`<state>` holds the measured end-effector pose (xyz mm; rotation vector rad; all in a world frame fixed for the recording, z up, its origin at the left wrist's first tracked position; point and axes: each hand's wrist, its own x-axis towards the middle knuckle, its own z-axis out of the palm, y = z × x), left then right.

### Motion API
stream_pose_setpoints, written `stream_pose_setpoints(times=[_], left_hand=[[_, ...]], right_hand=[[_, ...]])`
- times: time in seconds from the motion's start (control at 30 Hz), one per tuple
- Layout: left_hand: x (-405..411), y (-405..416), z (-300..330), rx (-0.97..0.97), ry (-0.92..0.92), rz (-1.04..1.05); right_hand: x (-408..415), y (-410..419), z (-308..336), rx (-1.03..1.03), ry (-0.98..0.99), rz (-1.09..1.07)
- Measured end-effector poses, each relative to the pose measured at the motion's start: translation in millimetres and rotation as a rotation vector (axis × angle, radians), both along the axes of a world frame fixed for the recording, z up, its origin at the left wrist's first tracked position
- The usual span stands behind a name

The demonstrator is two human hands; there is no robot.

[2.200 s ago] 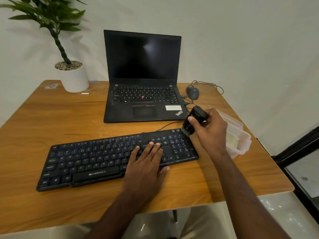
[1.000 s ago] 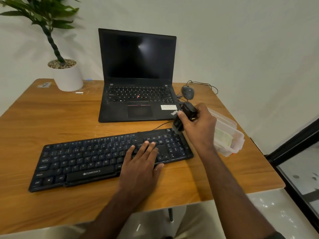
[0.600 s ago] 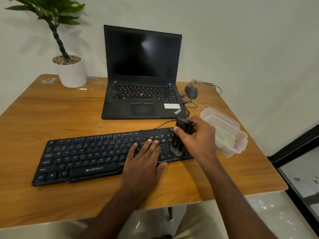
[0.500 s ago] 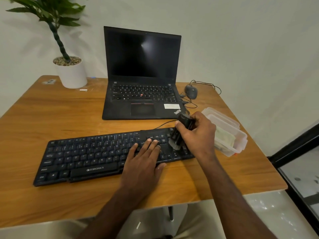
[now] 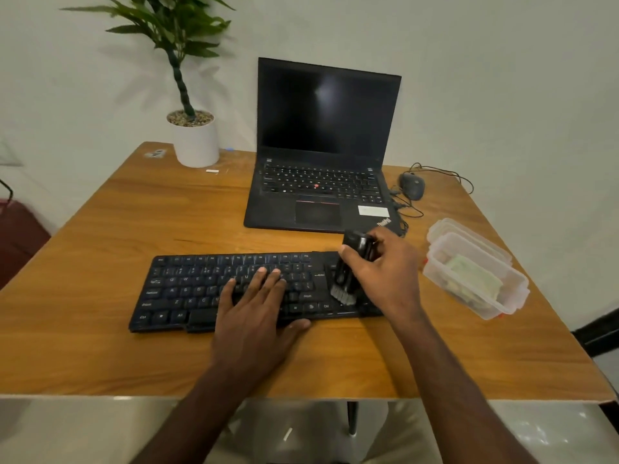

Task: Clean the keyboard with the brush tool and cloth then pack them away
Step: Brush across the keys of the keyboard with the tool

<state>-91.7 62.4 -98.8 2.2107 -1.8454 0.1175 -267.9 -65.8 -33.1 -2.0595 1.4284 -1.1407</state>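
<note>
From the head camera, the black keyboard [image 5: 234, 289] lay on the table [image 5: 100, 249], just in front of the laptop [image 5: 321, 149]. The left hand [image 5: 254, 316] lay flat on its keys, fingers straight. The right hand [image 5: 385, 276] gripped the brush tool [image 5: 348, 272], bristles down on the keyboard's right end. The cloth [image 5: 475, 276] sat in the box [image 5: 435, 272], right of the keyboard. Brushing looked underway; wiping and packing were left.

I see a black keyboard [image 5: 214, 289], black brush tool [image 5: 351, 262] with grey bristles, pale green cloth [image 5: 475, 279], and wood-grained orange-brown table [image 5: 134, 222].
</note>
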Motion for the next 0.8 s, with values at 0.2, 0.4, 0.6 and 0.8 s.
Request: stream_pose_setpoints(times=[0.2,0.4,0.6,0.8], left_hand=[[-1.2,1.4,2.8,-0.025,0.017,-0.009],[31.6,16.2,7.1,-0.082,0.014,0.034],[54.7,26.2,6.4,-0.025,0.04,0.086],[53.2,26.2,6.3,-0.017,0.036,0.087]], right_hand=[[37.0,-9.1,8.5,-0.036,-0.1,-0.042],[67.8,-15.9,7.3,-0.045,-0.018,0.018],[61.6,7.5,1.3,-0.023,0.032,0.099],[44.4,42.1,-8.9,-0.012,-0.044,0.221]])
